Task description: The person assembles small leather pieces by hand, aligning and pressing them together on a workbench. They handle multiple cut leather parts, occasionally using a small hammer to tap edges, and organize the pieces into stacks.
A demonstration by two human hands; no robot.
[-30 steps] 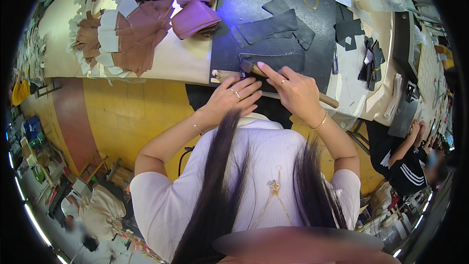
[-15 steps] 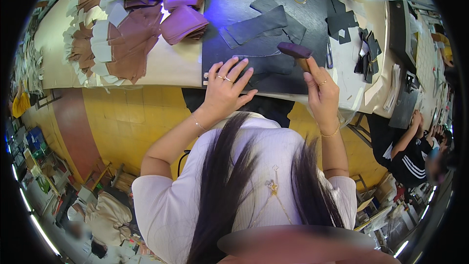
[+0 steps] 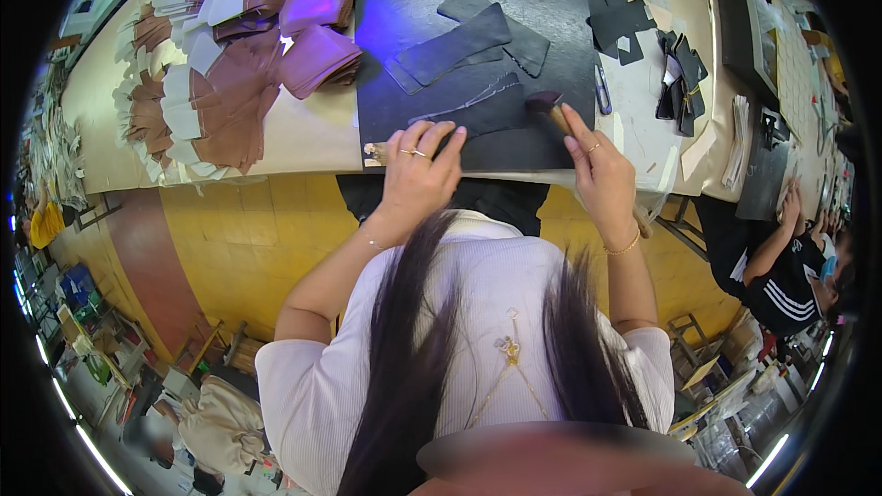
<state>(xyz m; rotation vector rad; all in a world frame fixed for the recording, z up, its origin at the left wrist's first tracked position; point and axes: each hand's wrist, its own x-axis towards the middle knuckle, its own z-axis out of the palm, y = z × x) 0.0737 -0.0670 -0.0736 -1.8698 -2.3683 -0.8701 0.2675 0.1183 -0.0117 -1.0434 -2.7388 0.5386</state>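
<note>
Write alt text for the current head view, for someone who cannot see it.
A person's right hand holds a wooden-handled hammer over a black mat, while the left hand is at the near edge of a black strip. More black pieces lie farther back; fanned brown pieces lie on the table to the left.

On my screen the person wore a white ribbed top (image 3: 496, 349) with short sleeves (image 3: 299, 386). A fine gold chain (image 3: 525, 388) with a small pendant (image 3: 507, 346) lay over it. I noted one ring (image 3: 413, 152) on the left grip (image 3: 421, 174), a second ring (image 3: 593, 147) on the right grip (image 3: 604, 174), a thin left bracelet (image 3: 371, 243), a thicker gold right bracelet (image 3: 625, 246) and black cloth (image 3: 505, 206) below.
</note>
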